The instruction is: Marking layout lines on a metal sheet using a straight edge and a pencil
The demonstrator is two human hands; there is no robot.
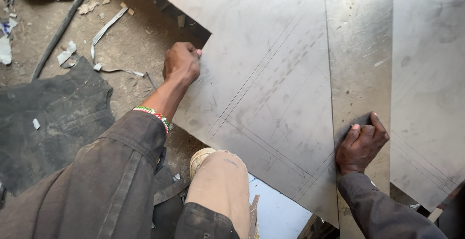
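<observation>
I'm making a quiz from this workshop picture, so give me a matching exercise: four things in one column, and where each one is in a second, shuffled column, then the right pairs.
Things:
1. left hand
2. right hand
3. beaded bracelet
4. metal offcut strips

Places:
A. lying loose on the dirt floor at upper left
B. around the left wrist, at the sleeve's edge
C. fist closed at the left edge of the big metal sheet
D. pressed on the sheet's lower right part, over a dark patch

Pairs: 1-C, 2-D, 3-B, 4-A
</observation>
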